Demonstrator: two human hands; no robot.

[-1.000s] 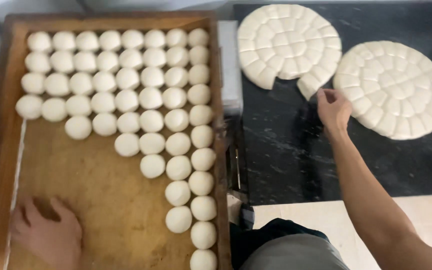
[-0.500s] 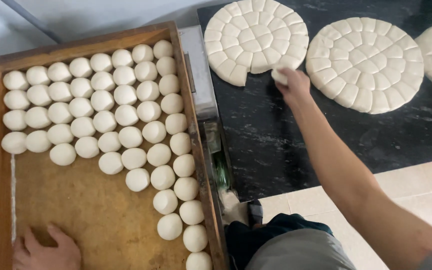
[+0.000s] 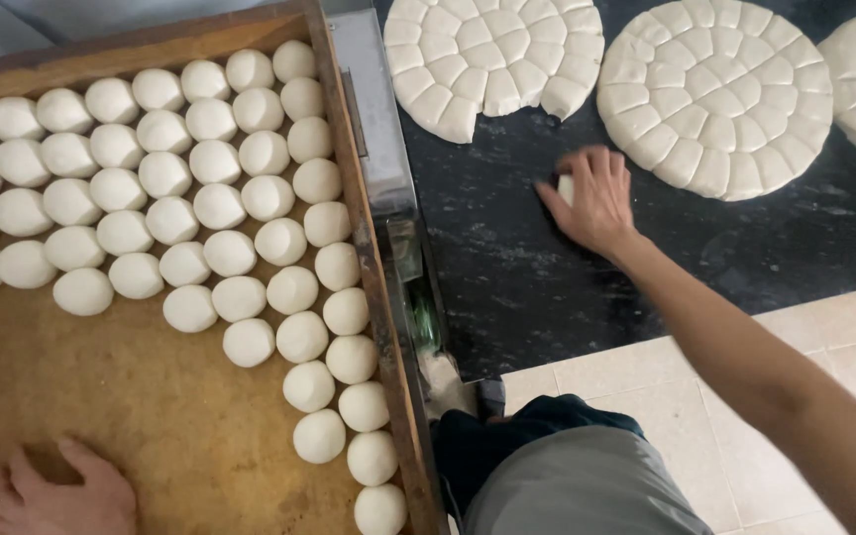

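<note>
- The left hand (image 3: 61, 490) lies flat, fingers spread, on the bare floor of the wooden tray (image 3: 151, 416), holding nothing.
- Dough balls (image 3: 210, 208) fill the tray's far part and run down its right side.
- The right hand (image 3: 591, 203) cups a small dough piece (image 3: 566, 188) against the black counter (image 3: 507, 267); the piece is mostly hidden, so its long axis cannot be told.
- Beyond lies the cut dough disc (image 3: 492, 59), its missing wedge opening towards the hand.

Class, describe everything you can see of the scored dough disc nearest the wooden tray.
The scored dough disc is pale, flat and round, cut into rings of small wedges. It lies on the black stone slab, its top cut off by the picture's edge. A notch of pieces is missing from its lower rim. The right hand rests on the slab below it, apart from it, over a small dough piece.
</note>
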